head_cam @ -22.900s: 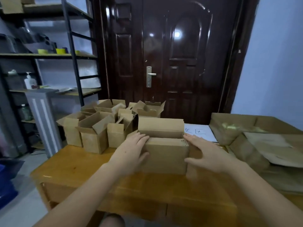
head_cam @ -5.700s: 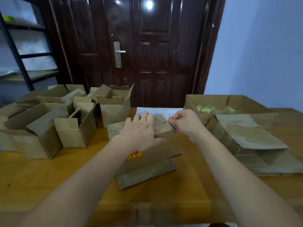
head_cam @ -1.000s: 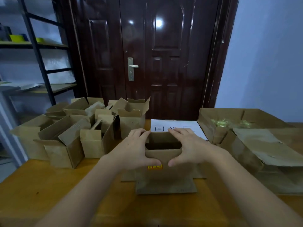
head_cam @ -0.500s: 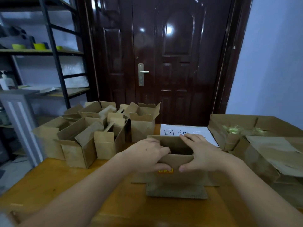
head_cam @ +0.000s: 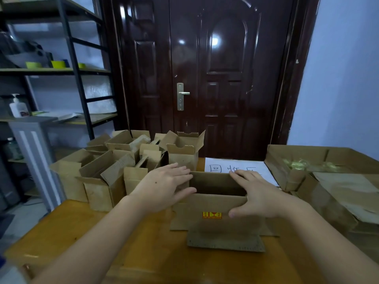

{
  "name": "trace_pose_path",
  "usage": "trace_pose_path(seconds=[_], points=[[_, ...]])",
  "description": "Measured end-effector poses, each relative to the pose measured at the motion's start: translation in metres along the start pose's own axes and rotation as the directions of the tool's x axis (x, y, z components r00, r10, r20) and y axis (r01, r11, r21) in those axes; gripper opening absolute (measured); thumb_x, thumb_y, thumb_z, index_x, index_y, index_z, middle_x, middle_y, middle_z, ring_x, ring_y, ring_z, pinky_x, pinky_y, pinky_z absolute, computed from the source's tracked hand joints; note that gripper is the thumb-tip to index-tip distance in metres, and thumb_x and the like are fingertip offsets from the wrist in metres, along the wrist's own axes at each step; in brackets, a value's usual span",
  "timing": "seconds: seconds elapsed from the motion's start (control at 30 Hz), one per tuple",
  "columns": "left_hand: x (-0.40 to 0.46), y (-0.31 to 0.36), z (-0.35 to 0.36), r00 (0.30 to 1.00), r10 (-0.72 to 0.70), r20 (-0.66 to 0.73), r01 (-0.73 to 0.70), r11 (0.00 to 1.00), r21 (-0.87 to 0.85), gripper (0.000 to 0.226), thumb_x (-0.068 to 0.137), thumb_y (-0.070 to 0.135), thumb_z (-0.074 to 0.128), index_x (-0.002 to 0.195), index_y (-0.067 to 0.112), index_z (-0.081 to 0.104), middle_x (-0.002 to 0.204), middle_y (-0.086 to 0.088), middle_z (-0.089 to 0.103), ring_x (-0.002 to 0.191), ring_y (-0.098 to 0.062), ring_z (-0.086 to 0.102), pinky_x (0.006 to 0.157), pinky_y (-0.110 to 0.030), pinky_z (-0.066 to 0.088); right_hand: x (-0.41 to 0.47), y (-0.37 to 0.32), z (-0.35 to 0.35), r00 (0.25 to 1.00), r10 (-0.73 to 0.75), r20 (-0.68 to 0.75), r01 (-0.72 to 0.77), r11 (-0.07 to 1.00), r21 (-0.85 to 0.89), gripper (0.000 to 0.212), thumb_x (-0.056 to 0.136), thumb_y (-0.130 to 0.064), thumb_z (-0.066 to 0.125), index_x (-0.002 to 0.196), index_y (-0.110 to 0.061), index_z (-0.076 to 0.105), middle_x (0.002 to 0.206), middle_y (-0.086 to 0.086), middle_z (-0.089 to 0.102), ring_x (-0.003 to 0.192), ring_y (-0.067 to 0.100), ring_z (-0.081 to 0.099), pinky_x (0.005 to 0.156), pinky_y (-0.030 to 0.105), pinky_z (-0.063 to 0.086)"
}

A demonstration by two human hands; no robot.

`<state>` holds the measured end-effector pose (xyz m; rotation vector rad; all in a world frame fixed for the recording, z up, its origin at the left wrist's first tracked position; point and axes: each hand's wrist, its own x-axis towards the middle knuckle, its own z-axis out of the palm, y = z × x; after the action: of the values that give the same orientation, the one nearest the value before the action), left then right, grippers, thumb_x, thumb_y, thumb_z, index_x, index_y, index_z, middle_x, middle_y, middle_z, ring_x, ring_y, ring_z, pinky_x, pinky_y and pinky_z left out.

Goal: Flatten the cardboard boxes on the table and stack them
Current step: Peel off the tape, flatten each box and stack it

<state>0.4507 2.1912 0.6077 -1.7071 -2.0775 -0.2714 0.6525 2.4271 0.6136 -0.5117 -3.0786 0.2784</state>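
hands frame one open box (head_cam: 217, 203) at the middle of the bench (head_cam: 86, 232), its top open and its bottom flaps splayed flat on the wood. the left hand (head_cam: 164, 187) lies spread against the box's left end, fingers straight and thumb on the near rim; the right hand (head_cam: 258, 196) is spread over the right end, fingers reaching to the far wall and thumb pressed on the front face near the orange label (head_cam: 212, 214). neither grip pinches anything.

to collapse it well, i judge the ends should be pushed opposite ways so the walls shear along their creases, then pressed down flat with palms, keeping the flaps from folding under.

counts: one box in hand; a cluster of standing open boxes (head_cam: 106, 177) to the left, perhaps seven or eight, overlap hiding the exact number; a stack of flattened cardboard (head_cam: 346, 193) at the right, layers uncountable; one paper sign (head_cam: 235, 167) behind.
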Motion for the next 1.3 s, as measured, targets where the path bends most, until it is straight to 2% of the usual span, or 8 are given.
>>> trace_pose_path(seconds=[0.17, 0.43, 0.57, 0.67, 0.77, 0.93, 1.1, 1.3], points=[[-0.017, 0.008, 0.015, 0.975, -0.173, 0.139, 0.198, 0.961, -0.192, 0.074, 0.096, 0.073, 0.01, 0.156, 0.04, 0.037, 0.161, 0.02, 0.034, 0.148, -0.007, 0.037, 0.121, -0.031, 0.032, 0.0, 0.001, 0.001, 1.0, -0.008, -0.008, 0.008, 1.0, 0.003, 0.127, 0.061, -0.086, 0.062, 0.161, -0.036, 0.001, 0.164, -0.018, 0.004, 0.15, 0.011, 0.002, 0.118, 0.042, 0.034], [0.037, 0.04, 0.028, 0.876, -0.369, 0.31, 0.47, 0.795, -0.384, 0.097, 0.083, 0.09, 0.034, 0.163, 0.036, 0.018, 0.172, 0.01, 0.008, 0.157, -0.017, 0.013, 0.124, -0.048, 0.023, 0.001, -0.001, 0.002, 0.999, -0.014, -0.031, 0.014, 1.0, 0.0, 0.12, 0.063, -0.085, 0.062, 0.16, -0.041, 0.006, 0.166, -0.019, 0.001, 0.152, 0.01, -0.001, 0.121, 0.042, 0.025], [0.041, 0.042, 0.043, 0.865, -0.393, 0.311, 0.494, 0.777, -0.39, 0.098, 0.086, 0.088, 0.038, 0.164, 0.032, 0.016, 0.172, 0.01, 0.006, 0.158, -0.014, 0.008, 0.125, -0.044, 0.018, -0.006, 0.001, 0.004, 0.986, -0.136, -0.098, 0.125, 0.986, -0.113, 0.091, 0.072, -0.087, 0.054, 0.147, -0.036, 0.045, 0.167, -0.019, 0.001, 0.152, 0.004, -0.012, 0.124, 0.038, 0.003], [0.041, 0.04, 0.047, 0.871, -0.39, 0.299, 0.484, 0.788, -0.38, 0.099, 0.085, 0.09, 0.035, 0.164, 0.034, 0.016, 0.172, 0.012, 0.007, 0.157, -0.013, 0.009, 0.124, -0.041, 0.017, -0.011, 0.002, 0.001, 0.985, -0.168, -0.05, 0.155, 0.968, -0.199, 0.081, 0.078, -0.088, 0.044, 0.127, -0.028, 0.066, 0.161, -0.014, 0.031, 0.152, 0.011, 0.011, 0.123, 0.038, 0.023], [0.041, 0.041, 0.047, 0.868, -0.397, 0.297, 0.487, 0.794, -0.362, 0.098, 0.085, 0.09, 0.034, 0.164, 0.034, 0.016, 0.172, 0.013, 0.008, 0.157, -0.013, 0.009, 0.124, -0.041, 0.018, -0.013, 0.003, -0.007, 0.984, -0.175, -0.032, 0.161, 0.956, -0.247, 0.079, 0.077, -0.091, 0.039, 0.111, -0.027, 0.071, 0.126, -0.011, 0.064, 0.137, 0.01, 0.039, 0.113, 0.036, 0.038], [0.042, 0.041, 0.046, 0.869, -0.395, 0.298, 0.485, 0.803, -0.348, 0.097, 0.085, 0.09, 0.033, 0.163, 0.034, 0.018, 0.172, 0.012, 0.01, 0.157, -0.013, 0.011, 0.124, -0.04, 0.019, -0.019, 0.008, -0.023, 0.965, -0.187, -0.183, 0.139, 0.959, -0.248, 0.057, 0.073, -0.089, 0.046, 0.09, -0.036, 0.055, 0.101, -0.018, 0.057, 0.113, 0.011, 0.057, 0.08, 0.034, 0.054], [0.042, 0.04, 0.048, 0.866, -0.407, 0.29, 0.491, 0.8, -0.345, 0.097, 0.084, 0.091, 0.032, 0.163, 0.035, 0.019, 0.171, 0.013, 0.011, 0.157, -0.012, 0.013, 0.124, -0.04, 0.019, -0.031, 0.031, -0.032, 0.905, -0.193, -0.38, 0.045, 0.93, -0.365, 0.085, 0.074, -0.095, 0.031, 0.109, -0.029, 0.07, 0.127, -0.012, 0.065, 0.139, 0.01, 0.042, 0.117, 0.036, 0.035], [0.041, 0.04, 0.048, 0.874, -0.402, 0.272, 0.48, 0.797, -0.367, 0.094, 0.087, 0.088, 0.034, 0.163, 0.035, 0.02, 0.171, 0.014, 0.013, 0.156, -0.011, 0.016, 0.123, -0.038, 0.022, -0.049, 0.039, -0.014, 0.905, -0.084, -0.417, -0.094, 0.916, -0.389, 0.091, 0.086, -0.088, 0.01, 0.138, -0.032, 0.059, 0.113, -0.013, 0.069, 0.121, 0.011, 0.05, 0.105, 0.034, 0.041]])
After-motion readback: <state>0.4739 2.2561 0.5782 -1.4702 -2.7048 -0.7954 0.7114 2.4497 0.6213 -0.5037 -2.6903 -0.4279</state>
